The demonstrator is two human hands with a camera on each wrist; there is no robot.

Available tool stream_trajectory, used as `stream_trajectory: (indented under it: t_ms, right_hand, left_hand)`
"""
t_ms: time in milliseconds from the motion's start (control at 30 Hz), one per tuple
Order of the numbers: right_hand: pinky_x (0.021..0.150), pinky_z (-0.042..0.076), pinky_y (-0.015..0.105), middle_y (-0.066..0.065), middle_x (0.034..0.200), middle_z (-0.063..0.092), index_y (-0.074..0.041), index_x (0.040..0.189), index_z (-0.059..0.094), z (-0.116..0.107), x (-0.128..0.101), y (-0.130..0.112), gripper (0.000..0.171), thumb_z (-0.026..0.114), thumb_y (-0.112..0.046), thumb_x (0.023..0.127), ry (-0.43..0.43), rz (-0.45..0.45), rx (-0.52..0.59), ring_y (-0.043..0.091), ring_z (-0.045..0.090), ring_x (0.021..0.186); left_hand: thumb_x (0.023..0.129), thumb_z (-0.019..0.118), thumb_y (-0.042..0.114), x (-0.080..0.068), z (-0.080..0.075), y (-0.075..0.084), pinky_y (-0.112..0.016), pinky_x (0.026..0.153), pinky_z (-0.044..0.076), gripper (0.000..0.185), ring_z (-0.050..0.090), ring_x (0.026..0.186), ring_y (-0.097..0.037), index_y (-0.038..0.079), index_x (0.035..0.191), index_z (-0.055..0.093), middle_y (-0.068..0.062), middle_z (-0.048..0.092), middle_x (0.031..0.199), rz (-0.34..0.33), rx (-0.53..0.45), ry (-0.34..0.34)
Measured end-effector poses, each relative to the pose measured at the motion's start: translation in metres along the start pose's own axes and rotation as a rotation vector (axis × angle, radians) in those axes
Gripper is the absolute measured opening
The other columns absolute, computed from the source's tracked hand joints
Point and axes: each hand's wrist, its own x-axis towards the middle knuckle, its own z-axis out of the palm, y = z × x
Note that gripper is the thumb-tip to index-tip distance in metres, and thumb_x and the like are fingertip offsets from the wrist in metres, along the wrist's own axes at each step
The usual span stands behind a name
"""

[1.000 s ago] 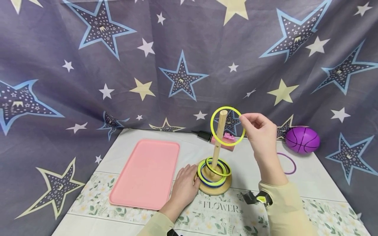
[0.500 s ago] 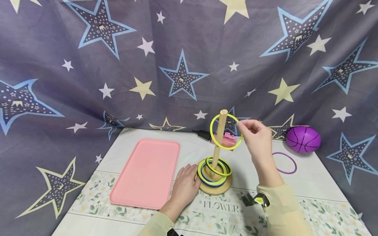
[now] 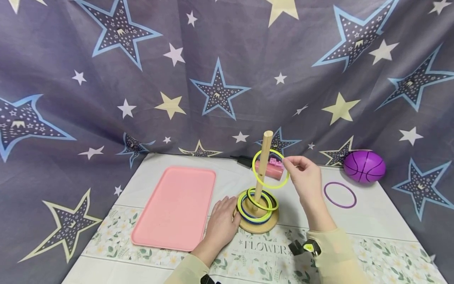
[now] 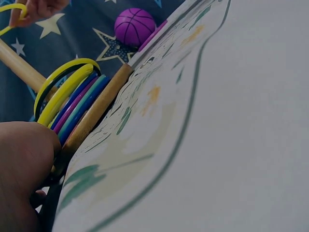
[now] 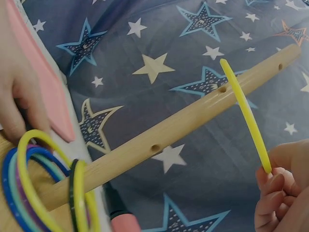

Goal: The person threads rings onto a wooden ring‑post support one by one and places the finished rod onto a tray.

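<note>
A wooden ring-toss stand [image 3: 253,228] has an upright peg [image 3: 266,156] with several coloured rings [image 3: 244,217] stacked low around it. My right hand [image 3: 306,179] pinches the right side of a yellow ring [image 3: 257,179] between thumb and fingertips. This ring encircles the peg partway up, tilted; in the right wrist view its near side crosses the peg [image 5: 166,130] in front. My left hand [image 3: 222,221] lies beside the stand with fingers fairly straight, its thumb side touching the round base. In the left wrist view that hand [image 4: 26,164] hides part of the base [image 4: 99,108].
A pink tray [image 3: 173,209] lies left of the stand. Behind the peg is a pink and black object [image 3: 271,169]. On the right are a purple ring [image 3: 349,189] and a purple ball [image 3: 364,166]. A star-patterned curtain [image 3: 198,47] hangs at the back.
My right hand has lowered the yellow ring along the peg, shifting slightly left. My left hand has stayed beside the base.
</note>
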Motion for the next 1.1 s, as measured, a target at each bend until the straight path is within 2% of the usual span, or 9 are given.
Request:
stream_trajectory:
  t_ms: [600,967,1100]
  right_hand:
    - [0.061,0.047,0.02,-0.005,0.084,0.069,0.002,0.106,0.081,0.005,-0.005,0.052,0.024,0.083,-0.021,0.099,-0.029,0.071,-0.075,0.011,0.058,0.08]
    - [0.059,0.049,0.019,-0.002,0.083,0.07,0.003,0.106,0.081,0.005,-0.008,0.076,0.023,0.081,-0.019,0.099,-0.073,0.099,-0.123,0.009,0.058,0.073]
    - [0.065,0.05,0.019,-0.001,0.085,0.071,0.003,0.106,0.08,0.007,-0.01,0.086,0.022,0.081,-0.019,0.099,-0.096,0.125,-0.121,0.011,0.06,0.077]
  left_hand:
    - [0.109,0.065,0.022,0.001,-0.001,-0.001,-0.057,0.133,0.026,0.052,0.044,0.157,-0.039,0.004,0.158,0.059,-0.017,0.059,0.16,-0.004,-0.006,-0.006]
    - [0.109,0.064,0.021,0.001,-0.001,0.0,-0.057,0.134,0.026,0.052,0.045,0.157,-0.039,0.005,0.158,0.059,-0.016,0.059,0.16,0.0,-0.01,-0.004]
    - [0.109,0.064,0.021,0.001,-0.001,0.0,-0.057,0.134,0.026,0.052,0.045,0.157,-0.039,0.005,0.158,0.059,-0.016,0.059,0.16,0.0,-0.006,-0.005]
